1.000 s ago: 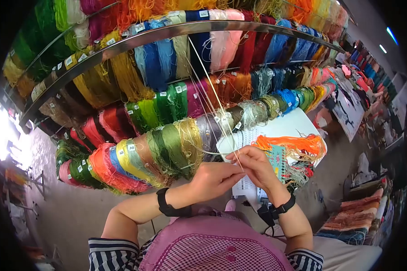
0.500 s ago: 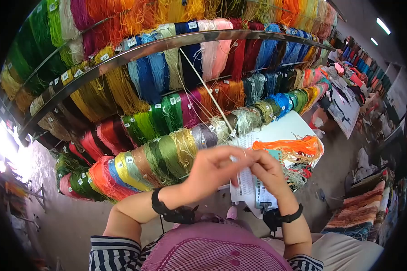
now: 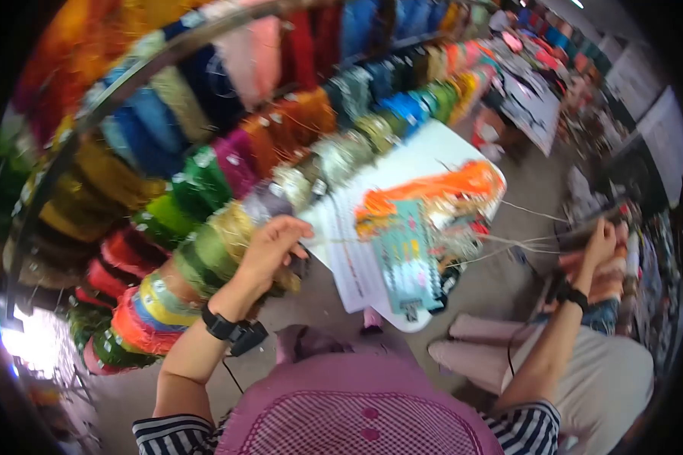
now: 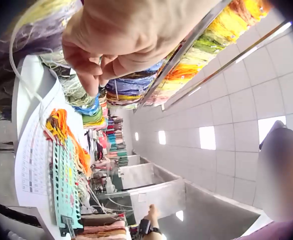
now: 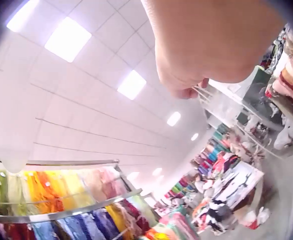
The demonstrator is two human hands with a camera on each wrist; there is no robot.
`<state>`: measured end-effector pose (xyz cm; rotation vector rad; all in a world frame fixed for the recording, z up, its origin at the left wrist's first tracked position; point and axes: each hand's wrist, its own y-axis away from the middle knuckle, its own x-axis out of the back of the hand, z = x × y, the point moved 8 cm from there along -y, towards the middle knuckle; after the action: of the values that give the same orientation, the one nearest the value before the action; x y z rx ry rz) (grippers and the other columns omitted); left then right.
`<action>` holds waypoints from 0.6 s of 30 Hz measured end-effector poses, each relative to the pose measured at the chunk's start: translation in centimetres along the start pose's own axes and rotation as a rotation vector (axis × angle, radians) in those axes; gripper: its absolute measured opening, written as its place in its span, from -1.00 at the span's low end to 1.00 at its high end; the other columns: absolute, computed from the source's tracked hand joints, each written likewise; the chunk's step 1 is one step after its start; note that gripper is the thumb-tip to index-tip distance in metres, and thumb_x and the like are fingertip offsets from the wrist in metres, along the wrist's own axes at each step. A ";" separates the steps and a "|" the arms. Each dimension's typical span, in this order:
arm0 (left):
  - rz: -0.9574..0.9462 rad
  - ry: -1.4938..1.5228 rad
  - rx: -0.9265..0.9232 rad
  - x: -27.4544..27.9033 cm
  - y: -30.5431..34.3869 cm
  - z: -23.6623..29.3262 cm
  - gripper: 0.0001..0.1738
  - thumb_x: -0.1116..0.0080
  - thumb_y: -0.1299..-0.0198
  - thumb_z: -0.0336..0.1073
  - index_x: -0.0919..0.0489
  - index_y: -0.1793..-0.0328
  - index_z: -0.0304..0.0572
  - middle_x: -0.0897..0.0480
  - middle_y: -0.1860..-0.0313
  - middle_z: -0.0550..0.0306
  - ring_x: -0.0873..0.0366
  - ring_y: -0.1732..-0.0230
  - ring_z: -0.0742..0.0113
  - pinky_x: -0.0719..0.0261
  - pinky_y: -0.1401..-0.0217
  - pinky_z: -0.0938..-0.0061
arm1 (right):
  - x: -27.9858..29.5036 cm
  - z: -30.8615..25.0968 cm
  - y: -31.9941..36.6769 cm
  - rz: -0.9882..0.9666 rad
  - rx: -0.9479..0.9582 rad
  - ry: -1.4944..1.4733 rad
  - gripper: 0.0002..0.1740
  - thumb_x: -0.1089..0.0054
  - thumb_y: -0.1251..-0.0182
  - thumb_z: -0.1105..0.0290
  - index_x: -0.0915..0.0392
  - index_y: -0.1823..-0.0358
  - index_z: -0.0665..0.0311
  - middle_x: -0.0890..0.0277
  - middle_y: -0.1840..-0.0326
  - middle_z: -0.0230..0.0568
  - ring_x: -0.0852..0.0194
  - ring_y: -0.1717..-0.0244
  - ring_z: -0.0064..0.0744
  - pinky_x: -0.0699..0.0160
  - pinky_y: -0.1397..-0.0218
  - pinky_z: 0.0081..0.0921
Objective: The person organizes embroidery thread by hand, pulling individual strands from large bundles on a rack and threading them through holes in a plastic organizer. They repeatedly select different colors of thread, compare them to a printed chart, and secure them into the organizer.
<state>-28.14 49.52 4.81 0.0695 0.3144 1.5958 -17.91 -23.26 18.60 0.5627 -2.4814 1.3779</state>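
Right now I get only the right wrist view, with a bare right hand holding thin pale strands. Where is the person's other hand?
Observer: In the head view, the bare left hand is raised near the lowest row of coloured thread skeins.
Visitor: And where do the strands run from the hand I can see?
Observer: The thin pale strands stretch from the bare right hand towards a flat white board with rounded corners.
Visitor: Is anything bright lying on that board?
Observer: Yes, a loose bundle of bright orange thread.
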 end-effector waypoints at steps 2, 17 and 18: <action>-0.043 -0.007 0.022 -2.5 -1.3 -0.6 -0.78 -0.05 -0.37 -0.34 -0.58 -0.06 -0.22 -0.65 0.14 0.23 -0.57 0.41 0.62 -0.33 0.51 0.79 | 0.1 -5.6 1.2 0.022 0.096 -0.291 -0.82 -0.18 -0.36 0.31 -0.62 0.30 0.27 -0.54 0.41 -0.42 -0.37 0.38 -0.60 -0.41 0.20 -0.59; -0.069 0.316 0.498 -13.8 -7.6 -10.6 -0.62 -0.17 -0.31 -0.27 -0.51 -0.18 -0.33 -0.69 0.26 0.08 -0.63 0.50 0.47 -0.40 0.65 0.72 | -16.6 -26.1 34.9 -1.222 -0.088 -0.639 -0.89 -0.19 -0.29 0.43 -0.58 0.21 0.28 -0.59 0.47 -0.15 -0.58 0.47 -0.27 -0.51 0.39 -0.40; -0.067 0.315 0.501 -14.0 -7.4 -10.6 -0.62 -0.17 -0.31 -0.27 -0.51 -0.18 -0.33 -0.69 0.26 0.08 -0.63 0.50 0.47 -0.40 0.65 0.72 | -16.6 -26.3 34.8 -1.176 0.017 -0.584 -0.90 -0.22 -0.26 0.43 -0.58 0.24 0.28 -0.57 0.47 -0.14 -0.58 0.46 -0.26 -0.51 0.37 -0.39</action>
<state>-22.68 34.18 -5.12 0.1911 0.9489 1.4278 -17.86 19.36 -0.47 2.1791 -1.7446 0.7606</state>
